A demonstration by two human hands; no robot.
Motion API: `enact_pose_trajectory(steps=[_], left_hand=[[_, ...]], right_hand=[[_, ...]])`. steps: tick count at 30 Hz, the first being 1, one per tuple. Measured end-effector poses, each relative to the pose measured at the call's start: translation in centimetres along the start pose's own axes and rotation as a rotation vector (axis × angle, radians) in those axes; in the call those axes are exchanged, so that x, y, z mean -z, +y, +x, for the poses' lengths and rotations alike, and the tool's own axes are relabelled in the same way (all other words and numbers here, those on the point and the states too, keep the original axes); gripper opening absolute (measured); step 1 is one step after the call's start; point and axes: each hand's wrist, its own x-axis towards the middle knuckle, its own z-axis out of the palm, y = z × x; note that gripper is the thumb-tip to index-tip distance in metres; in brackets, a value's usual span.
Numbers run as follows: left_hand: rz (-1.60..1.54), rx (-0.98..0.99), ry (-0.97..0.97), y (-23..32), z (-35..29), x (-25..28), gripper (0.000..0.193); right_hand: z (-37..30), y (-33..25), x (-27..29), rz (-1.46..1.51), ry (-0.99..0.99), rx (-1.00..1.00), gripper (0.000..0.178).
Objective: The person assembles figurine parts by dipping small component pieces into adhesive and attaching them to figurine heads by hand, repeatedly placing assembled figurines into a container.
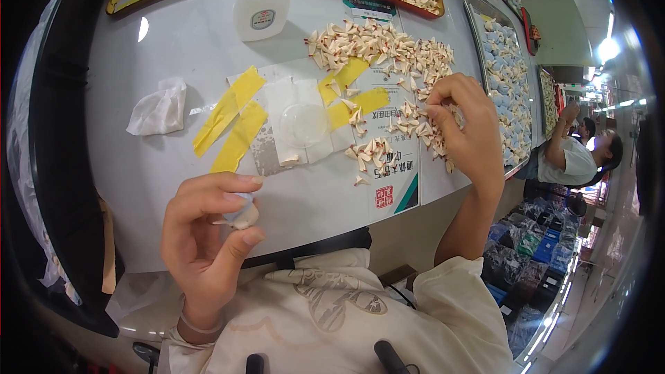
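My left hand (201, 235) is closed in a pinch, its thumb and fingers around a small rounded cream piece (244, 217) with a pale blue part on it. It is held above the near edge of the white table (152, 194). My right hand (474, 128) reaches to the right side of a loose pile of small cream pointed pieces with red tips (374, 45). Its thumb and fingertips are pinched together; whatever lies between them is hidden. Between my hands, a clear round disc (303, 125) lies on white tissue, beside strips of yellow tape (235, 142).
A translucent bottle (261, 14) stands at the back, near a crumpled white cloth (159, 107). Farther back are a yellow-rimmed tray (138, 4) and a red tray (415, 11). At right, a metal tray (478, 38) holds pale blue and cream pieces. Another person (575, 156) sits far right.
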Motion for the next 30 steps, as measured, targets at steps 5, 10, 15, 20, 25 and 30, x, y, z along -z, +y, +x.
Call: enact_pose_trajectory(steps=[5, 10, 15, 20, 25, 30], left_hand=[[0.127, -0.070, -0.049, -0.1, 0.3, 0.3, 0.030], [-0.014, -0.024, -0.018, -0.3, 0.2, 0.2, 0.028], [-0.067, 0.013, -0.050, -0.5, 0.4, 0.2, 0.028], [-0.151, 0.030, -0.025, -0.3, 0.8, 0.0, 0.027], [-0.097, -0.030, 0.002, 0.3, 0.9, 0.7, 0.027], [-0.144, 0.060, -0.041, 0.5, 0.4, 0.9, 0.029]], right_hand=[[0.6, -0.1, 0.4, 0.133, 0.093, -0.101, 0.009], [2.6, 0.7, -0.8, 0.060, 0.056, 0.059, 0.015], [3.6, 1.5, -0.9, 0.004, 0.011, 0.134, 0.013], [3.8, 1.1, -0.7, -0.110, 0.073, 0.285, 0.012], [1.8, -1.4, 0.3, 0.235, 0.211, 0.107, 0.012], [-0.6, -2.2, -0.8, 0.560, 0.269, 0.097, 0.013]])
